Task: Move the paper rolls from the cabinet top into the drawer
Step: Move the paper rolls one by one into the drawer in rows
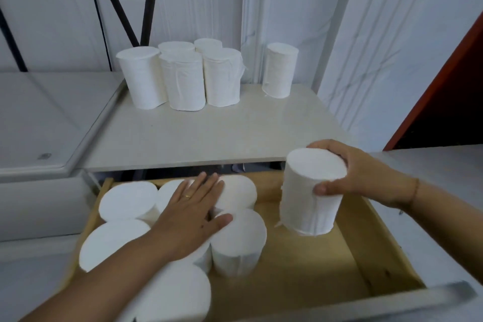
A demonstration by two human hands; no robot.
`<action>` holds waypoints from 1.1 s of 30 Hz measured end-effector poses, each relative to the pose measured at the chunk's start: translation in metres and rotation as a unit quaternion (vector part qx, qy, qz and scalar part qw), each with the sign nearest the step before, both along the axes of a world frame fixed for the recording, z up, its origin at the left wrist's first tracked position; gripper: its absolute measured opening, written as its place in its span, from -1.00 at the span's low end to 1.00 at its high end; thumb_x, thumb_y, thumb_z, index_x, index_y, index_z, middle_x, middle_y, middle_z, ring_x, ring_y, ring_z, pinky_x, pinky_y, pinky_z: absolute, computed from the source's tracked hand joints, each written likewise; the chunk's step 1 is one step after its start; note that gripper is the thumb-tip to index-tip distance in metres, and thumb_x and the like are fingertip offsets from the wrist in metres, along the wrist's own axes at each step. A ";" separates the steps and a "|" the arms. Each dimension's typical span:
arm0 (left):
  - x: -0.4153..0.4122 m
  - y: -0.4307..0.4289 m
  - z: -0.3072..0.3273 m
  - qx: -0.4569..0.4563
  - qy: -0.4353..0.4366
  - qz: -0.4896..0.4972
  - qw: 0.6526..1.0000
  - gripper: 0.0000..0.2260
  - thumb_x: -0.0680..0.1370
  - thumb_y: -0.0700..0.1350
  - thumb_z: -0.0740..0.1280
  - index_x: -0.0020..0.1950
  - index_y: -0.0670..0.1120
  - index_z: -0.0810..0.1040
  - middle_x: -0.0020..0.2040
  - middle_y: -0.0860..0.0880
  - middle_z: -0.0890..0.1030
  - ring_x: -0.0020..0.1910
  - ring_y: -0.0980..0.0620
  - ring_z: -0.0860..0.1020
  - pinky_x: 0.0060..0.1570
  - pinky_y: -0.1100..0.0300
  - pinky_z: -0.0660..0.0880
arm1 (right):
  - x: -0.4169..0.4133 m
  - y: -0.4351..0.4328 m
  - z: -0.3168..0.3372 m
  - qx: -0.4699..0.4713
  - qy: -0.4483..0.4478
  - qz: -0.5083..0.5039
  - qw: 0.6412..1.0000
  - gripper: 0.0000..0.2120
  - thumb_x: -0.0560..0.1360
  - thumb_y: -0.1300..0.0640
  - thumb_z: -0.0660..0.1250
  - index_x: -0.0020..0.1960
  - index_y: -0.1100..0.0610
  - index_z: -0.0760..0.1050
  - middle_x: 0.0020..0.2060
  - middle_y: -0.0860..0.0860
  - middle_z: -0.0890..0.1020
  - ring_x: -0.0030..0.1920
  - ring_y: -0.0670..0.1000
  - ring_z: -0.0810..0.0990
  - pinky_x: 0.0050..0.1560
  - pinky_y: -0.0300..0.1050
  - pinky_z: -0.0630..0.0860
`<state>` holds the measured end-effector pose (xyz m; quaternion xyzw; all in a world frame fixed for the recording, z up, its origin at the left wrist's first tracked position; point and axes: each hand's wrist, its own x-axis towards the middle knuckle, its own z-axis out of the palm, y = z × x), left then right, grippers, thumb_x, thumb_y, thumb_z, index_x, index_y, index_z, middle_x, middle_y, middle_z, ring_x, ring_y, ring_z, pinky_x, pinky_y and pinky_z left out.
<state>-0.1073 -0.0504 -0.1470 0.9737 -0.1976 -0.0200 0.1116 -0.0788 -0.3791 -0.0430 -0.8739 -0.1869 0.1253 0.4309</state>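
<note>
Several white paper rolls (183, 78) stand upright at the back of the cabinet top (198, 133), and one more roll (278, 73) stands apart to their right. Below, the open wooden drawer (313, 256) holds several upright rolls (239, 238) on its left side. My left hand (190, 214) lies flat, fingers spread, on the tops of those rolls. My right hand (358, 175) grips a roll (308, 196) by its upper end, holding it upright over the drawer's right half, its base just above the drawer floor.
The drawer's right half shows bare wooden floor. A grey surface (39, 123) adjoins the cabinet on the left. White curtains hang behind, with black tripod legs (122, 8) at the back left. A dark red panel edge (444, 73) stands at the right.
</note>
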 end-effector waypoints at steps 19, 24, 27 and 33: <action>-0.016 -0.001 -0.010 0.023 -0.021 0.029 0.999 -0.29 0.44 0.41 -0.29 0.51 0.10 -0.23 0.48 0.18 -0.30 0.43 0.20 -0.37 0.42 0.13 -0.36 | -0.024 -0.008 -0.087 -0.059 0.286 -0.025 0.956 -0.30 0.16 -0.47 0.35 0.22 -0.27 0.28 0.18 -0.06 0.50 0.15 0.06 0.54 0.04 -0.06 0.62; -0.015 -0.002 -0.010 0.019 -0.020 0.029 0.999 -0.27 0.42 0.39 -0.27 0.52 0.08 -0.20 0.47 0.18 -0.29 0.45 0.18 -0.34 0.42 0.12 -0.34 | -0.039 0.001 -0.074 -0.071 0.419 0.040 0.904 -0.45 0.28 -0.33 0.40 0.19 -0.34 0.25 0.18 0.03 0.53 0.07 0.07 0.66 0.00 -0.09 0.61; -0.015 -0.001 -0.012 0.018 -0.023 0.028 0.999 -0.26 0.41 0.40 -0.29 0.52 0.08 -0.21 0.46 0.18 -0.30 0.44 0.19 -0.35 0.42 0.11 -0.34 | -0.052 0.015 -0.077 -0.073 0.454 0.078 0.885 -0.58 0.40 -0.25 0.32 0.22 -0.34 0.29 0.20 0.05 0.54 0.05 0.05 0.63 0.04 -0.15 0.59; -0.015 -0.001 -0.012 0.020 -0.020 0.027 0.999 -0.25 0.40 0.40 -0.32 0.52 0.08 -0.22 0.51 0.15 -0.27 0.47 0.16 -0.32 0.43 0.10 -0.34 | -0.074 0.058 -0.080 -0.028 0.473 0.073 0.878 -0.61 0.37 -0.22 0.32 0.18 -0.24 0.39 0.22 0.02 0.58 0.15 0.03 0.57 0.15 -0.15 0.53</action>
